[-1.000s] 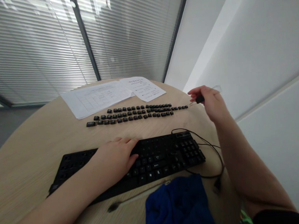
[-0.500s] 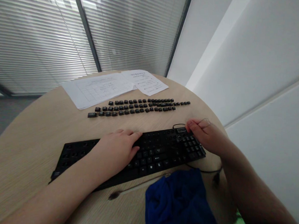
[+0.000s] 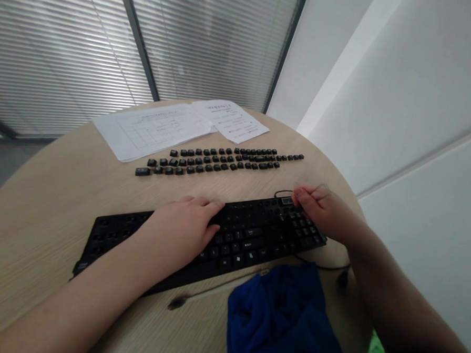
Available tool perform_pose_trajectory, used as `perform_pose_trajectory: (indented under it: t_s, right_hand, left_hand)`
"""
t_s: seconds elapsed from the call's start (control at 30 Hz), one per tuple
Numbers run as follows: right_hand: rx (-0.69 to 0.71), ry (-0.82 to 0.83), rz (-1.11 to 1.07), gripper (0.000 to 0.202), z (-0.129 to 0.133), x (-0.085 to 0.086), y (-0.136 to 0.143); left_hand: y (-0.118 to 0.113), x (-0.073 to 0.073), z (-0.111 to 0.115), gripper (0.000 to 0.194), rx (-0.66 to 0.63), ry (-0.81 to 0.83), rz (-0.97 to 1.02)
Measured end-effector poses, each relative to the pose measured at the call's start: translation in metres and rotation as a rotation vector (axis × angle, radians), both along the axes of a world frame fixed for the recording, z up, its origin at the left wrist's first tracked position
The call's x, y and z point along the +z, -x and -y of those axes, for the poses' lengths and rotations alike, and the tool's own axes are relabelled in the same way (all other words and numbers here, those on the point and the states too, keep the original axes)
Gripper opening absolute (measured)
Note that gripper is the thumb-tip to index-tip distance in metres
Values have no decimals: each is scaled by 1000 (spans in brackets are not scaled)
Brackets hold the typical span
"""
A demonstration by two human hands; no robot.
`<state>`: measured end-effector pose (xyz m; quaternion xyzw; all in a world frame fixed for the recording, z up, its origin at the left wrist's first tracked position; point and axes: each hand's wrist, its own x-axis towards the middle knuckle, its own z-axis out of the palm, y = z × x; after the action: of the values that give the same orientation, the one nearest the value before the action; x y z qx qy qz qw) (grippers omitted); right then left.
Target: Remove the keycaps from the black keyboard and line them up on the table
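Note:
A black keyboard (image 3: 255, 252) lies across the table, its upper-left part bare of keycaps and its number pad still capped. My left hand (image 3: 186, 224) rests flat on its middle, fingers stretched out and holding nothing. Over the top right corner my right hand (image 3: 320, 209) is closed in a pinch on a thin wire keycap puller (image 3: 323, 188). A wire loop shows above the fingers; the rest of the tool is mostly hidden or too fine to follow. Behind the keyboard, loose black keycaps (image 3: 199, 169) stand in three rows.
Printed papers (image 3: 154, 133) lie at the table's far side. Near the front edge are a crumpled blue cloth (image 3: 278, 316) and a thin brush (image 3: 210, 291) with dark bristles. A black cable (image 3: 331, 268) runs out at the right. Walls and window blinds (image 3: 212, 40) stand beyond the round table.
The view has tilted slightly, so the papers and keycap rows appear a little higher. Both hands keep nearly the same places on the keyboard.

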<state>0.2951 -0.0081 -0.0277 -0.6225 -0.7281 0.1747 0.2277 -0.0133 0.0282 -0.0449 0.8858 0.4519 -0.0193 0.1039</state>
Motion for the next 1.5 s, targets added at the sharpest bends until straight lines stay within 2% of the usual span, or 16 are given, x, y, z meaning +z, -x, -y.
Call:
perform_pose_trajectory:
  t_s: [0.33, 0.9, 1.27, 1.5]
  right_hand:
    - [33, -37, 13, 38, 1, 1, 2]
    - [23, 1, 37, 37, 4, 2, 9]
    - [23, 23, 87, 39, 4, -5, 17]
    - [3, 10, 40, 40, 4, 0, 14]
  left_hand:
    - [-1, 0, 0, 46, -7, -13, -30]
    - [0, -1, 0, 48, -10, -26, -20]
    - [-1, 0, 0, 48, -15, -22, -10]
    - [-1, -1, -1, 47, -10, -22, -13]
